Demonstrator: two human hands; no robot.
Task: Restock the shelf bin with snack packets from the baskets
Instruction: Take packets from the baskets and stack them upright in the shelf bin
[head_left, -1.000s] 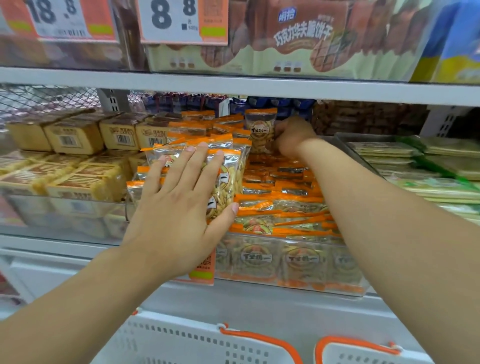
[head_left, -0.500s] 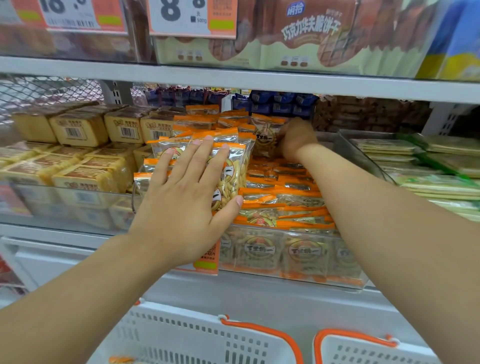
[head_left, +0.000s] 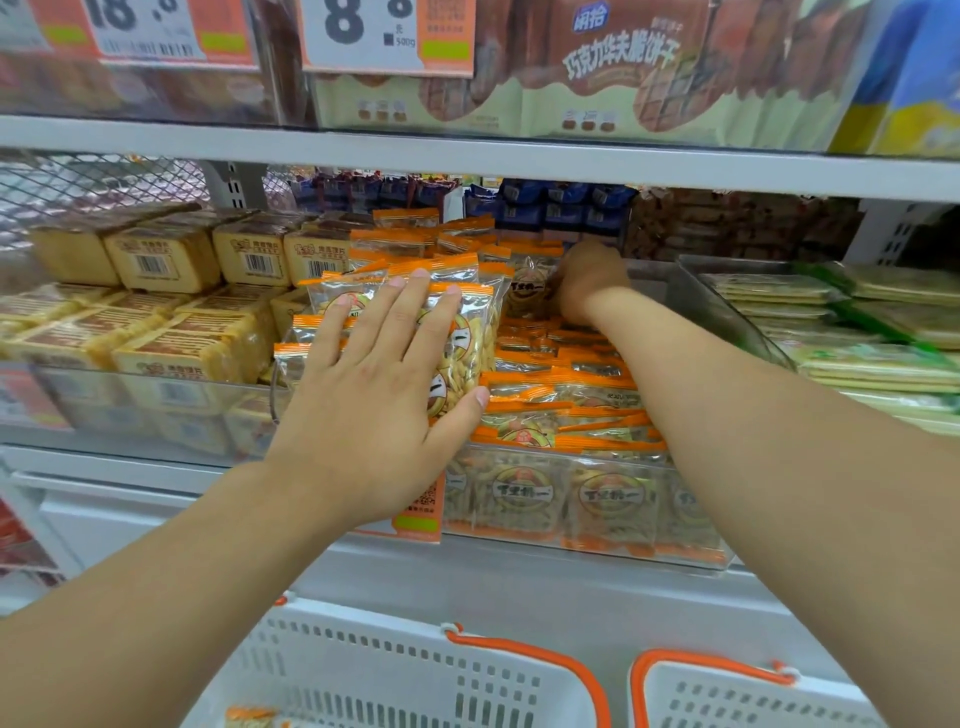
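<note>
Dozens of orange-edged snack packets (head_left: 561, 395) fill the clear shelf bin (head_left: 597, 540), piled above its front wall. At the bin's left side the left hand (head_left: 379, 395) lies flat on a standing stack of them, fingers straight and slightly spread, thumb out to the right. Deep at the back the right hand (head_left: 589, 283) curls its fingers round one upright packet (head_left: 527, 296). Below the shelf stand two white baskets (head_left: 405, 675) with orange handles, a packet showing in the left one

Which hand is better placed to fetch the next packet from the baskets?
Probably the left hand: it lies flat and open on the upright packets, nearer the baskets. The right hand grips a packet deep in the bin.
</note>
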